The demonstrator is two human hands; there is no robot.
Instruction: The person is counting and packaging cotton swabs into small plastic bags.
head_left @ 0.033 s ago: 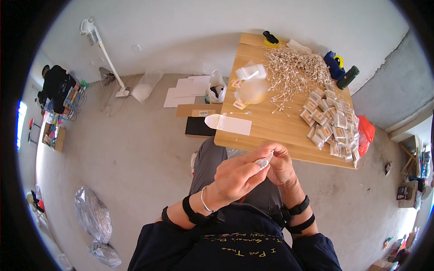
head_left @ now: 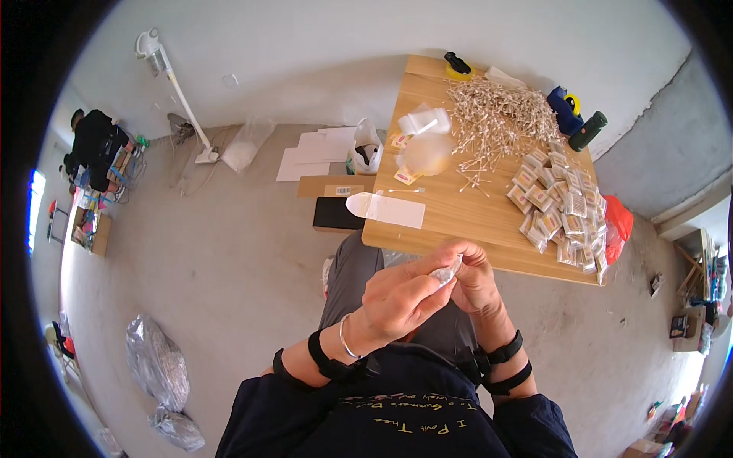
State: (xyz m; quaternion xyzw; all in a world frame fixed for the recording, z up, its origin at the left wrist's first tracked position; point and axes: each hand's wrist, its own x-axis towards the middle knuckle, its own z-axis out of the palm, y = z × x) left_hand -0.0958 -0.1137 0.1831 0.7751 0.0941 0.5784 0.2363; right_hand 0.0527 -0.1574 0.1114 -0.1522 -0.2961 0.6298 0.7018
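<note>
In front of my body, near side of the surface [head_left: 473, 233], I hold a small clear plastic packet [head_left: 445, 273] in the air. My left hand [head_left: 402, 300] is clamped on it between thumb and fingers, and my right hand [head_left: 477, 284] pinches its right end, so the two hands are almost together. What is inside this packet I cannot tell, because the fingers cover most of it.

As I judge, the work is at a middle stage. On the right part of the surface there is a big heap of filled packets [head_left: 565, 204], and I count these as done. The one in my hands seems not finished, since it is not yet put there. On the far side, a wide pile of loose cotton swabs [head_left: 500, 111] lies without any wrapping, therefore a good amount is left.

On the left side, I see a translucent round container [head_left: 427, 154] with a few small printed cards [head_left: 405, 178] beside it, and, nearer, one single swab [head_left: 405, 191] and a white paper sleeve [head_left: 397, 212].
</note>
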